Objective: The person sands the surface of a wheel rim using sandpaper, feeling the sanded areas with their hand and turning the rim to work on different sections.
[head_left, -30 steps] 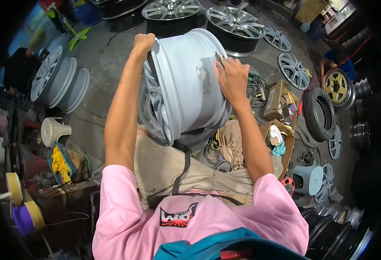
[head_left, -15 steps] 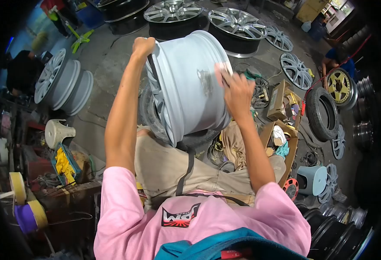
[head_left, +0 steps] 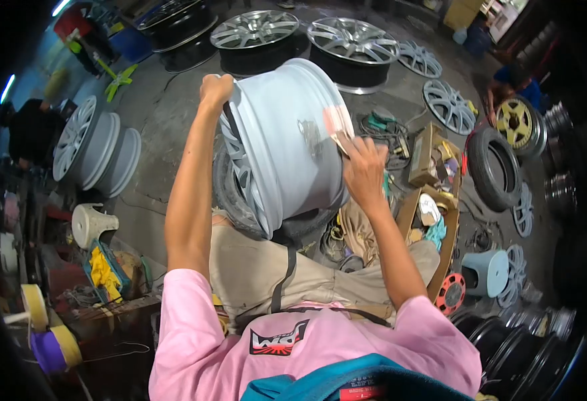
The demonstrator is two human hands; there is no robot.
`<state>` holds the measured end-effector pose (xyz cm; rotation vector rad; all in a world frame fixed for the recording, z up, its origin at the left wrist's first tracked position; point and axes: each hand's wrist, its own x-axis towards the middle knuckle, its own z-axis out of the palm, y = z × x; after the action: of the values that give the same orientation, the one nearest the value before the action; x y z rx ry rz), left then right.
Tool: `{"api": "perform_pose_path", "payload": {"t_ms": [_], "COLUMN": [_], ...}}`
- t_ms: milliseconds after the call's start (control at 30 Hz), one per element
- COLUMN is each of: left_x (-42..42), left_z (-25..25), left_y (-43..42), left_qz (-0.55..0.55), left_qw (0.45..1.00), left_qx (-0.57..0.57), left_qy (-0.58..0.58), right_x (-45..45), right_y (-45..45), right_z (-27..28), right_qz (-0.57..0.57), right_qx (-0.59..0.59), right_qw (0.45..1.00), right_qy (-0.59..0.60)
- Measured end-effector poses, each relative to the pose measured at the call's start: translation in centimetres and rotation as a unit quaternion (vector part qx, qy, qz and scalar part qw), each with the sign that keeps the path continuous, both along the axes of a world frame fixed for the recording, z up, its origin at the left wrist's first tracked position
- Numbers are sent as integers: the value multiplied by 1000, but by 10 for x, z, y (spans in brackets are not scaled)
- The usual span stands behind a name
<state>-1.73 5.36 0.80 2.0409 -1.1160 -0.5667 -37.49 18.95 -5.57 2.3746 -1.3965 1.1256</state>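
Wheel (head_left: 273, 167): matte grey cylinder, spoked face leftward, tilted over dusty rubber tyre (head_left: 224, 179)
Left hand (head_left: 217, 89): curled, gripping wheel's upper edge
Right hand (head_left: 365, 166): pinching thin pale piece (head_left: 339, 142), blurred

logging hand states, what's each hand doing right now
Left hand: closed on the grey wheel.
Right hand: closed, holding a blurred pinkish piece; exactly what it is cannot be told.

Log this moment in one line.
left hand: gripping grey wheel | right hand: beside pink area, held item unclear | dark patch: on wheel
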Motion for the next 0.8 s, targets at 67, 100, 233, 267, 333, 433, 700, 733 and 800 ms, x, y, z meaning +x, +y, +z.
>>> {"api": "perform_pose_path", "payload": {"t_ms": [67,100,233,267,333,433,700,733,800], "left_x": [0,11,27,27,22,20,23,24,26], "left_z": [-9,-19,-15,-15,-16,-20,-12,-12,-16], "left_y": [-8,-15,-10,-8,-13,-22,-16,-17,-20], "left_qz": [4,1,-11,-16,-20,-6,-6,-6,-7], "left_qw": [999,1000,1000,1000,1000,1000,1000,1000,1000], "left_qx": [-30,-26,-20,-21,-23,-14,-8,-1,-15], "left_qy": [-21,-9,-9,1,2,-1,-2,-1,-4], "right_x": [3,11,20,16,-1,-9,20,13,-10], "right_y": [-10,-29,-34,-19,9,22,-20,-6,18], "right_z": [5,19,31,24,-4,-7,30,29,11], "right_qz": [-12,6,15,15,-15,-19,-19,-20,-20], "right_qx": [-17,-26,-28,-28,-7,11,-12,5,52], "right_qw": [1000,1000,999,999,1000,1000,1000,1000,998], "right_qy": [-2,4,15,-2,18,-3,-6,-5,13]}}
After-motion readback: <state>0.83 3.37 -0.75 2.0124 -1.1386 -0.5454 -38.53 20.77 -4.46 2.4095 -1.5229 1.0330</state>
